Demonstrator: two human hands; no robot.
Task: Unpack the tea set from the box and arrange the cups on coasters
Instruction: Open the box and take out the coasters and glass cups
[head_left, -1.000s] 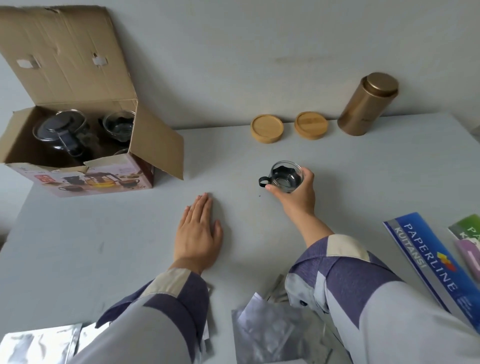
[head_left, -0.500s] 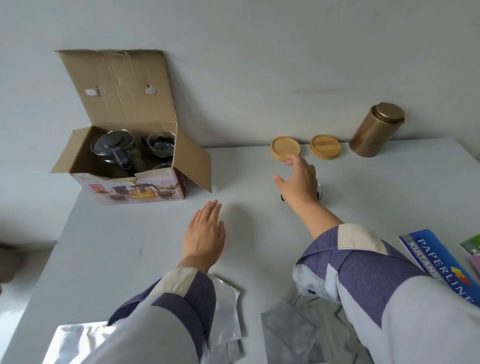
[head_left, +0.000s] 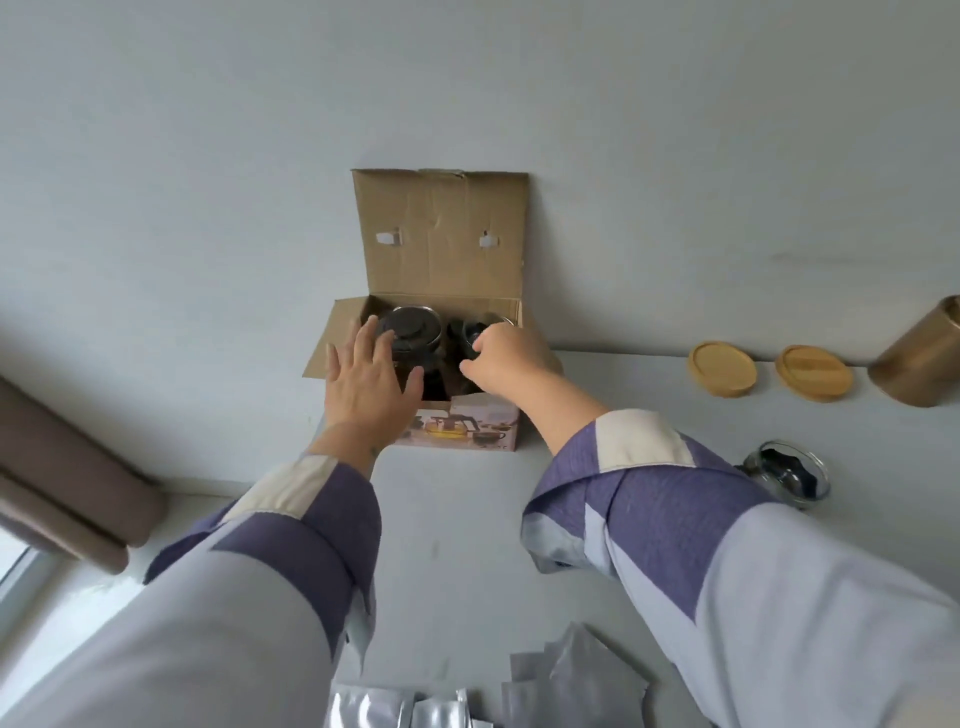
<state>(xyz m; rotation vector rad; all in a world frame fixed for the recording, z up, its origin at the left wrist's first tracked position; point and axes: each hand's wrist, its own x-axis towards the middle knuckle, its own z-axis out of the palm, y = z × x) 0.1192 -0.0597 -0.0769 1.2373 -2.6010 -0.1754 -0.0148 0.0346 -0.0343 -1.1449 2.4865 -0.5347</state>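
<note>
The open cardboard box (head_left: 441, 244) stands at the table's back, its lid flap leaning on the wall. Inside it are a glass teapot with a dark lid (head_left: 413, 327) and a glass cup (head_left: 475, 332). My left hand (head_left: 371, 379) hovers flat over the box's front left, fingers spread, at the teapot. Reaching into the box's right side, my right hand (head_left: 506, 358) has its fingers curled on the cup's rim. Another glass cup (head_left: 787, 478) with a dark handle stands on the table to the right. Two round wooden coasters (head_left: 722, 369) (head_left: 813, 373) lie bare by the wall.
A gold metal canister (head_left: 919, 358) stands at the far right beside the coasters. Silver foil pouches (head_left: 571, 675) lie near the table's front edge. A brown padded object (head_left: 67, 467) sits off the table's left side.
My right hand let go of the glass cup on the table and moved left into the box. My left hand lifted off the table toward the teapot. The view swung left.
</note>
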